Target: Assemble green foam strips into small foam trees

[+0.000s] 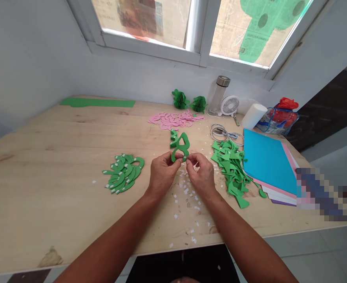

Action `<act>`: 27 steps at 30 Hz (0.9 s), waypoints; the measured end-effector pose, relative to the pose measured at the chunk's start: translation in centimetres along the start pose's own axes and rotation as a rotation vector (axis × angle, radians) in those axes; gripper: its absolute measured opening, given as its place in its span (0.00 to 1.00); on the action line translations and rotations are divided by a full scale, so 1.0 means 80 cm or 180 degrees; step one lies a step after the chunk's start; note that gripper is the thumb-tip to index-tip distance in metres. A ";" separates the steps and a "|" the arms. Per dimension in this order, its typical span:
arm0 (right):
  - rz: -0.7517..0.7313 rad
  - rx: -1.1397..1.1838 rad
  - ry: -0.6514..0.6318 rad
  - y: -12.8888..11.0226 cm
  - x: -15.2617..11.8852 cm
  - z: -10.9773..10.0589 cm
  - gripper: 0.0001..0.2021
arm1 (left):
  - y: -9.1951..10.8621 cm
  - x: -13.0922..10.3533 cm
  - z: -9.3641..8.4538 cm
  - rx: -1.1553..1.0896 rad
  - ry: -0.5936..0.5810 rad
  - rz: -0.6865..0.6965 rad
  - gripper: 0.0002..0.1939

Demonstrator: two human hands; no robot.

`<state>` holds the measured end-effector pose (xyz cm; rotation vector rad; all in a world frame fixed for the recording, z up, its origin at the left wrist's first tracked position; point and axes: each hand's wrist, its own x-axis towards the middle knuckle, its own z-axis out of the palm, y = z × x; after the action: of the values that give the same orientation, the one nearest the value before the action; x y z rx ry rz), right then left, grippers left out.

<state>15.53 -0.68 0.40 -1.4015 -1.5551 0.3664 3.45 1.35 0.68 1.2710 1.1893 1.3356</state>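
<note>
My left hand (163,173) pinches a green paper cut-out (185,151) that has openings in it and a curved outline. The fingers of my right hand (202,173) are closed at the cut-out's lower right edge, by a small white square stuck there. Just behind it, a small stack of green paper cut-outs (173,140) lies on the table. To the left, a fanned pile of curved green cut-outs (123,175) carries small white squares. Tiny white paper bits (186,191) are scattered below and between my hands.
Green paper scraps (232,169) and coloured sheets (267,161) lie at right. Behind are pink cut-outs (176,119), tape rolls (220,133), two green paper ornaments (180,99), a bottle (220,94), a small fan (230,105) and a white roll (254,116). A green strip (99,103) lies back left.
</note>
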 end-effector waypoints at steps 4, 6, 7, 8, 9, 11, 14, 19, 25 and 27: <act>-0.0001 -0.0184 -0.0055 0.002 0.000 0.001 0.05 | 0.005 -0.001 0.001 0.0059 -0.0008 0.0062 0.04; 0.0023 -0.0224 -0.0062 0.002 -0.001 0.001 0.05 | 0.006 -0.002 0.001 0.0104 -0.0020 0.0121 0.05; 0.0037 -0.0229 -0.0066 0.002 -0.001 0.001 0.05 | 0.005 -0.002 0.001 0.0116 -0.0035 0.0161 0.06; 0.0047 -0.0225 -0.0069 0.002 -0.001 0.001 0.05 | 0.004 -0.002 0.000 0.0127 -0.0057 0.0203 0.06; 0.0056 -0.0214 -0.0074 0.003 -0.001 0.001 0.05 | 0.004 -0.002 0.000 0.0138 -0.0084 0.0240 0.07; 0.0080 -0.0188 -0.0073 0.003 -0.001 0.000 0.05 | 0.003 -0.003 0.000 0.0168 -0.0114 0.0279 0.07; 0.0147 -0.0165 -0.0040 0.004 -0.001 0.000 0.04 | 0.005 -0.005 0.000 0.0259 -0.0095 0.0257 0.06; 0.0211 -0.0163 -0.0015 0.006 -0.001 0.000 0.04 | 0.013 -0.008 0.002 0.0407 -0.0085 0.0337 0.05; 0.0231 -0.0175 -0.0022 0.009 -0.001 0.001 0.04 | 0.014 -0.009 0.001 0.0662 -0.0136 0.0563 0.04; 0.0244 -0.0184 -0.0028 0.009 -0.001 0.002 0.04 | 0.012 -0.009 0.001 0.0720 -0.0160 0.0598 0.04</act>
<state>15.85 -0.47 -0.23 -1.5093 -1.5326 0.3767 3.57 0.55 1.54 1.6022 1.2365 1.3213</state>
